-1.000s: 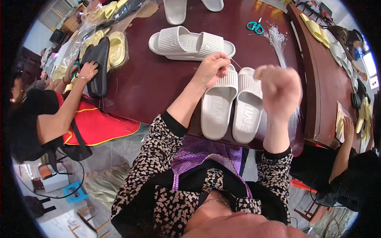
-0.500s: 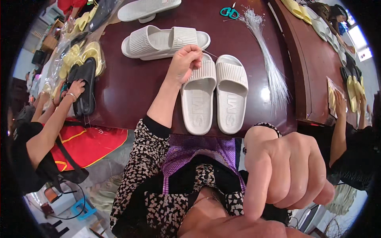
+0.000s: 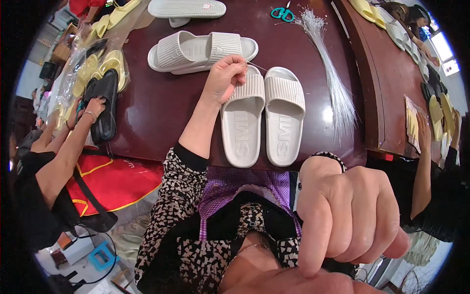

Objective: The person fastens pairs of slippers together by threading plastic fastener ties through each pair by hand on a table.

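A pair of off-white ribbed slide slippers lies side by side near the table's front edge, the left slipper (image 3: pixel 241 130) touching or almost touching the right slipper (image 3: pixel 284 127). At their toe end, my left hand (image 3: pixel 226 77) is closed in a pinch on a thin clear strand (image 3: pixel 258 66), which runs out toward the gap between the toes. My right hand (image 3: pixel 355 215) is raised close to the camera, right of my chest, with its fingers curled in. Whatever it may hold is hidden behind the knuckles.
More off-white slippers (image 3: pixel 171 54) lie beyond my left hand. Teal-handled scissors (image 3: pixel 283 14) and a bundle of clear strands (image 3: pixel 333 81) lie at the back right. Co-workers on both sides handle slippers; a black pair (image 3: pixel 105 105) is at the left.
My two hands keep nearly the same pose, and the slipper pair sits slightly further left in view. At the right, a co-worker's hands and the yellow slippers beside them have shifted a little.
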The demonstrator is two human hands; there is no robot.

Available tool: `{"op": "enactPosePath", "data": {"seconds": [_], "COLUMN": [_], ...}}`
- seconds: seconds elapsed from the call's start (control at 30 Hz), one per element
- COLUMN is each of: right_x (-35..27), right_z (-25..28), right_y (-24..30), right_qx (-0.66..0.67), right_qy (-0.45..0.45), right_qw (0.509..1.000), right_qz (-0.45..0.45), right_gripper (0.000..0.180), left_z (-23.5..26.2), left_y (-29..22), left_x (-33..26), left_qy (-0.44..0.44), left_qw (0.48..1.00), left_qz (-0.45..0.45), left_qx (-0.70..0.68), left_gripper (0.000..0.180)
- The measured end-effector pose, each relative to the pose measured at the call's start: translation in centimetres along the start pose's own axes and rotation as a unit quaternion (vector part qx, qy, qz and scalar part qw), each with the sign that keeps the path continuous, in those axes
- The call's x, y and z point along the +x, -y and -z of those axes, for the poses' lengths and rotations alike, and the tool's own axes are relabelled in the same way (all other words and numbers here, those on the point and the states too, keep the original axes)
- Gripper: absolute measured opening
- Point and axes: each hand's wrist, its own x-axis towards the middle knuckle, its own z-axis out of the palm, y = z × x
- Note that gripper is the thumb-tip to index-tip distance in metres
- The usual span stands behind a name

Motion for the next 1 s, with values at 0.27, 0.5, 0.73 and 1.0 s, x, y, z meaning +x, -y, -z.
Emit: {"op": "enactPosePath", "data": {"seconds": [0.27, 0.5, 0.73, 1.0], "right_x": [0.2, -1.7, -9.5, -12.6], "right_z": [0.4, 3.1, 7.6, 11.3], "right_y": [0.5, 2.3, 1.6, -0.9], "right_qx": [-0.028, -0.536, -0.775, -0.860], "right_qy": [0.003, 0.067, 0.138, 0.074], "right_qw": [1.000, 0.792, 0.367, 0.291], "right_qz": [-0.013, -0.286, -0.496, -0.412], "right_gripper": [0.038, 0.026, 0.029, 0.019], "left_z": [0.1, -0.1, 0.6, 1.7], "left_y": [0.1, 0.1, 0.2, -0.2], "left_x": [0.2, 0.3, 0.3, 0.0], "left_qy": [-0.005, -0.016, -0.018, -0.058], "left_qw": [1.000, 1.000, 1.000, 0.973], "left_qz": [-0.001, -0.004, -0.018, -0.147], "left_qx": [0.002, -0.025, -0.006, 0.170], "left_gripper": [0.004, 0.003, 0.004, 0.011]}}
